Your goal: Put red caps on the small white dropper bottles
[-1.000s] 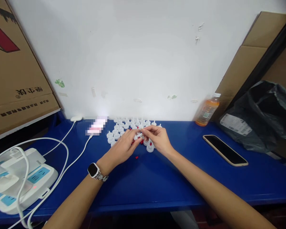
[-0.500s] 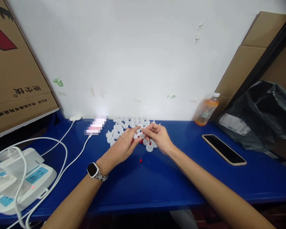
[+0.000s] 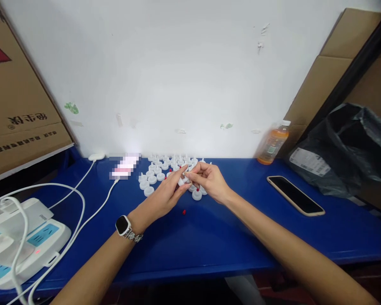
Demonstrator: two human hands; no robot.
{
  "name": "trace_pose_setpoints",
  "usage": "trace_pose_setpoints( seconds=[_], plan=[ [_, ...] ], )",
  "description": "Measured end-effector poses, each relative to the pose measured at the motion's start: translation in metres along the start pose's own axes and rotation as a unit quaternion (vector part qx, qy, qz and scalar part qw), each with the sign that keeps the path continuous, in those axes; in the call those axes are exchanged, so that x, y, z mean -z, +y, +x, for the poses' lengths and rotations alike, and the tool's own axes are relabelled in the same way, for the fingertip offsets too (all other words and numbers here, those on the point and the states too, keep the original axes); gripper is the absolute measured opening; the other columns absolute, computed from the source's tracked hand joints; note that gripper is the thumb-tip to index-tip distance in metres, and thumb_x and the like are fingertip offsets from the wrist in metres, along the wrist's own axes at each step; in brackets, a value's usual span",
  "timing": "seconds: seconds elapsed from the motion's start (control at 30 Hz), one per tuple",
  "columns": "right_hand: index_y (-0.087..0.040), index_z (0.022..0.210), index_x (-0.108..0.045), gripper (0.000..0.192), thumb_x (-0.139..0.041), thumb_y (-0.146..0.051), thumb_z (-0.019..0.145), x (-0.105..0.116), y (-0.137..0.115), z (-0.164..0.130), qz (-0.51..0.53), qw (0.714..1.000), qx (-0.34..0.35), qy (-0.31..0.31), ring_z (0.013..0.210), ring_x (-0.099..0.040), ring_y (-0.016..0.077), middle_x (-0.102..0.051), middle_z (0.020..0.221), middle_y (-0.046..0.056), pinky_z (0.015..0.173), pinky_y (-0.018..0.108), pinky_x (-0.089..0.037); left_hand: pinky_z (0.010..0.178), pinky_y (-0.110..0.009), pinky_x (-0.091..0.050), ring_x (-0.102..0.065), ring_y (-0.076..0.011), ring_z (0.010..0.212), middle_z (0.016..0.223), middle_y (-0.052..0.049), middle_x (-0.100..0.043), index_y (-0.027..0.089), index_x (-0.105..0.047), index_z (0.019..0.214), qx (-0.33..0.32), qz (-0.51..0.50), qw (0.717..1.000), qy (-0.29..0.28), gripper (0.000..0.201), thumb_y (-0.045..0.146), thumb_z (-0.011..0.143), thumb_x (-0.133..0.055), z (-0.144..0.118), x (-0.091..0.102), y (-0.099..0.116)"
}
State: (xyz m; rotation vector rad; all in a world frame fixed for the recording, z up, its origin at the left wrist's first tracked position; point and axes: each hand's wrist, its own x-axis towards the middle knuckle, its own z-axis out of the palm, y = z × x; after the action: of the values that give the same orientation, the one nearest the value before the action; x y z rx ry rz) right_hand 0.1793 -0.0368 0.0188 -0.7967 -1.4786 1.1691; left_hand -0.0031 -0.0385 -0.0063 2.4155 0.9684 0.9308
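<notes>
Both hands meet over the blue bench point(image 3: 209, 241), just in front of a cluster of small white caps point(image 3: 155, 171) set near the wall. Left hand point(image 3: 165, 197) and right hand point(image 3: 209, 181) pinch the same small white part point(image 3: 183, 181) between fingertips, so each grip is closed on it, held just above the bench at the near edge of the cluster. Too small to tell the part's exact shape. One white cap with a red tip point(image 3: 197, 194) stands just under the right hand. A loose red piece point(image 3: 184, 212) lies on the bench near the left hand. Smartwatch point(image 3: 123, 225) on left wrist. Power strip point(image 3: 22, 241) with white cables far left, phone point(image 3: 294, 195) face up to the right, orange drink bottle point(image 3: 272, 148) by the wall, black bag point(image 3: 346, 148) far right.
</notes>
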Motion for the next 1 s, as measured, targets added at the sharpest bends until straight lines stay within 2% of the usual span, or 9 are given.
trace_pose_setpoints(
  seconds=[0.13,0.23,0.33,0.47,0.63,0.73,0.83,0.93,1.0],
  plan=[
    [-0.019,0.073,-0.053,0.035,-0.074,-0.047,0.076,0.024,-0.004,-0.012,-0.095,0.995,0.018,-0.001,0.050,-0.048,0.0090,-0.057,0.060,-0.003,0.047,0.022,-0.036,0.111,-0.048,-0.039,-0.049,-0.0255,0.130,0.139,-0.010,-0.054,0.029,-0.025,0.154,0.004,-0.004,1.000,-0.014,0.058,0.047,0.101,-0.040,0.004,-0.001,0.002],
    [-0.019,0.072,-0.054,0.026,-0.070,-0.037,0.080,0.046,-0.009,-0.027,-0.206,0.978,0.017,-0.005,0.053,-0.048,0.0094,-0.058,0.061,-0.002,0.049,0.022,-0.036,0.105,-0.044,-0.043,-0.056,-0.0227,0.113,0.117,-0.008,-0.062,0.026,-0.040,0.145,0.007,-0.002,1.000,0.001,0.046,0.044,0.103,-0.035,0.008,0.000,0.004],
    [-0.018,0.070,-0.056,0.018,-0.068,-0.028,0.079,0.060,-0.010,-0.037,-0.275,0.960,-0.017,-0.042,0.053,-0.049,0.0100,-0.057,0.059,-0.003,0.050,0.022,-0.037,0.101,-0.043,-0.043,-0.056,-0.0229,0.108,0.111,-0.007,-0.063,0.024,-0.055,0.128,0.001,0.018,1.000,0.010,0.037,0.043,0.103,-0.036,0.012,-0.002,0.005],
    [-0.018,0.072,-0.058,0.011,-0.066,-0.023,0.077,0.063,-0.002,-0.036,-0.332,0.940,-0.037,-0.071,0.054,-0.053,0.0108,-0.059,0.060,-0.002,0.051,0.022,-0.039,0.104,-0.042,-0.040,-0.054,-0.0223,0.110,0.112,-0.006,-0.063,0.024,-0.059,0.119,-0.017,0.029,0.999,-0.002,0.032,0.041,0.102,-0.037,0.015,-0.005,0.007],
    [-0.019,0.081,-0.062,0.010,-0.066,-0.028,0.080,0.061,0.007,-0.023,-0.414,0.910,0.005,-0.036,0.050,-0.052,0.0106,-0.056,0.055,-0.005,0.051,0.023,-0.036,0.106,-0.043,-0.036,-0.055,-0.0215,0.106,0.108,-0.005,-0.064,0.024,-0.062,0.114,-0.027,0.041,0.999,-0.010,0.030,0.039,0.103,-0.038,0.014,-0.005,0.007],
    [-0.018,0.080,-0.066,0.007,-0.064,-0.025,0.080,0.061,0.008,-0.015,-0.440,0.896,0.008,-0.048,0.050,-0.053,0.0107,-0.059,0.056,-0.003,0.052,0.024,-0.035,0.103,-0.042,-0.038,-0.055,-0.0215,0.103,0.106,-0.005,-0.064,0.024,-0.062,0.112,-0.036,0.053,0.998,-0.008,0.028,0.037,0.102,-0.040,0.014,-0.004,0.006],
    [-0.016,0.074,-0.067,0.012,-0.062,-0.023,0.083,0.059,0.004,-0.008,-0.413,0.909,0.004,-0.053,0.053,-0.056,0.0113,-0.064,0.059,-0.001,0.054,0.024,-0.039,0.097,-0.040,-0.041,-0.054,-0.0219,0.102,0.106,-0.006,-0.063,0.023,-0.062,0.112,-0.041,0.065,0.997,-0.001,0.026,0.036,0.101,-0.042,0.013,-0.003,0.005],
    [-0.016,0.077,-0.068,0.015,-0.063,-0.029,0.084,0.047,-0.001,-0.004,-0.339,0.940,0.023,-0.010,0.057,-0.058,0.0123,-0.066,0.065,0.001,0.055,0.024,-0.042,0.095,-0.039,-0.043,-0.054,-0.0228,0.106,0.111,-0.006,-0.061,0.023,-0.058,0.120,-0.034,0.071,0.997,0.028,0.028,0.039,0.099,-0.048,0.012,-0.004,0.004],
    [-0.016,0.080,-0.068,0.019,-0.064,-0.034,0.084,0.035,-0.002,-0.003,-0.269,0.963,0.029,-0.008,0.060,-0.058,0.0127,-0.067,0.069,0.002,0.056,0.025,-0.043,0.095,-0.039,-0.043,-0.053,-0.0233,0.108,0.114,-0.007,-0.060,0.022,-0.054,0.124,-0.030,0.072,0.996,0.044,0.033,0.041,0.098,-0.051,0.011,-0.004,0.004]
  ],
)
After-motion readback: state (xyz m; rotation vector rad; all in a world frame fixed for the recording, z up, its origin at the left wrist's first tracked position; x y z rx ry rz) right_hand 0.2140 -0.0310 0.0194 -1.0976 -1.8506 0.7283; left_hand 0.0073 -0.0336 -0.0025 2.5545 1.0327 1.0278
